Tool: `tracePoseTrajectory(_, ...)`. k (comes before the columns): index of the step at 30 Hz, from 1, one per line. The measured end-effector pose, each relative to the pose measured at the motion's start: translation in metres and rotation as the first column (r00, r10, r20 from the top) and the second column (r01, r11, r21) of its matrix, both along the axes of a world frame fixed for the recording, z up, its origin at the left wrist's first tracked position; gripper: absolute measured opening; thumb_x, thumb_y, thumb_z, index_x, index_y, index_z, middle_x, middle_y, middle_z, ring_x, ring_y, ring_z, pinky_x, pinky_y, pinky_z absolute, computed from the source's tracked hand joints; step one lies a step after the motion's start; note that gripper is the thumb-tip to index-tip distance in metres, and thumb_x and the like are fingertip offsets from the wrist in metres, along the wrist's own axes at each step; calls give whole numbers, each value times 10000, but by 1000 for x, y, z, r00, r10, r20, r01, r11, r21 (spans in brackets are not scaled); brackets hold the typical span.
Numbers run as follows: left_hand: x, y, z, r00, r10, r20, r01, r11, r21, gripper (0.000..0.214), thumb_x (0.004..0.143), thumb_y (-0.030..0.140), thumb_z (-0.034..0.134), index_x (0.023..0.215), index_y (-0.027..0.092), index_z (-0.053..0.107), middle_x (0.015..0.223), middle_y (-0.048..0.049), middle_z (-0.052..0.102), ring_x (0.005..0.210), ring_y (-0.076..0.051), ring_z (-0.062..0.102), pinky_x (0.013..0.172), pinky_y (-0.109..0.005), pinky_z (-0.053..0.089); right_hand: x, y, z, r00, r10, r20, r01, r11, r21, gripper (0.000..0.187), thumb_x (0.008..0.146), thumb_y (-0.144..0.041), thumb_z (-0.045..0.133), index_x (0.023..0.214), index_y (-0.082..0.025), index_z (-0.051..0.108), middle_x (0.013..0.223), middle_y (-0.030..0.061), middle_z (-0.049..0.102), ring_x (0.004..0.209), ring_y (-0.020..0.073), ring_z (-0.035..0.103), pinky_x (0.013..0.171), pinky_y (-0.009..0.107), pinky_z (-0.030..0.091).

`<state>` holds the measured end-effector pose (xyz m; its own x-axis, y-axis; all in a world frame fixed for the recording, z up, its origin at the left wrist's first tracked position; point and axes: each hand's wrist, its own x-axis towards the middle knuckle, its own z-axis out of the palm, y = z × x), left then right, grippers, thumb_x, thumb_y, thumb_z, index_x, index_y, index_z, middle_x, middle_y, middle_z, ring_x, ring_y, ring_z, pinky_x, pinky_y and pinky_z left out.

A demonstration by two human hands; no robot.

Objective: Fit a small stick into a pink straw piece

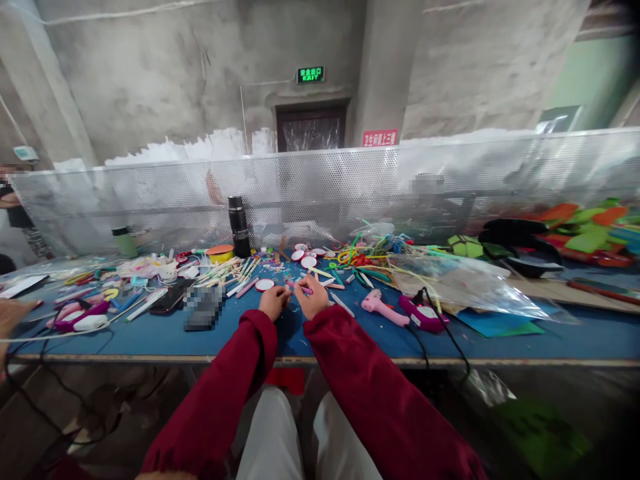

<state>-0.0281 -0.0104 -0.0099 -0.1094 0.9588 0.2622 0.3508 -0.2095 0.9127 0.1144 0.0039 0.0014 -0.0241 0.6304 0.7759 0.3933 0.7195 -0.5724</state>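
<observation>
My left hand (274, 302) and my right hand (311, 298) meet close together above the blue table. A thin pink stick-like piece (306, 290) shows at the fingers of my right hand, which are closed around it. The fingers of my left hand are pinched, and what they hold is too small to make out. Just behind my left hand lies a round white disc with a red rim (265, 285). More such discs (309, 262) sit farther back. A pale stick (342, 305) lies to the right of my right hand.
A pink handled tool (385, 310) and a purple device (424, 313) lie right, with black cables. Phones (171, 297) lie left. A black bottle (239, 227) stands at the back, before a perforated metal screen (320, 193). Another person's hand (15, 317) is far left.
</observation>
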Motion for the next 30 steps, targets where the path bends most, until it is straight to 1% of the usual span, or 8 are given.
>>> tracePoseTrajectory(6, -2, 1, 1, 1000, 12, -21, -12, 1000, -6, 284, 801, 407, 577, 657, 162, 593, 523, 12, 542, 472, -102, 441, 495, -231, 329, 1, 2, -1, 1000, -3, 1, 3, 1000, 7, 162, 818, -310, 532, 683, -231, 573, 659, -8, 620, 627, 136, 542, 632, 262, 386)
tracePoseTrajectory(9, -2, 1, 0, 999, 14, -30, -15, 1000, -7, 271, 805, 406, 577, 692, 162, 612, 534, 14, 549, 473, -104, 449, 491, -233, 335, 2, 3, -1, 1000, -15, -2, 15, 1000, 10, 167, 820, -321, 533, 682, -231, 560, 644, -9, 601, 611, 138, 529, 611, 265, 372)
tracePoseTrajectory(21, -1, -1, 2, 999, 6, -48, -6, 1000, 9, 283, 837, 368, 555, 654, 155, 587, 535, 18, 539, 485, -91, 445, 509, -221, 336, 2, 7, -3, 1000, -4, -4, 4, 999, 40, 159, 808, -294, 551, 663, -230, 540, 604, -23, 575, 572, 129, 498, 597, 262, 368)
tracePoseTrajectory(30, 1, -3, 4, 1000, 2, -24, -2, 1000, -15, 254, 848, 331, 553, 685, 143, 604, 524, 27, 527, 473, -87, 444, 512, -218, 354, 3, 6, -2, 1000, -16, 2, 16, 999, 44, 161, 814, -296, 538, 669, -229, 551, 614, -17, 588, 588, 130, 523, 592, 255, 392)
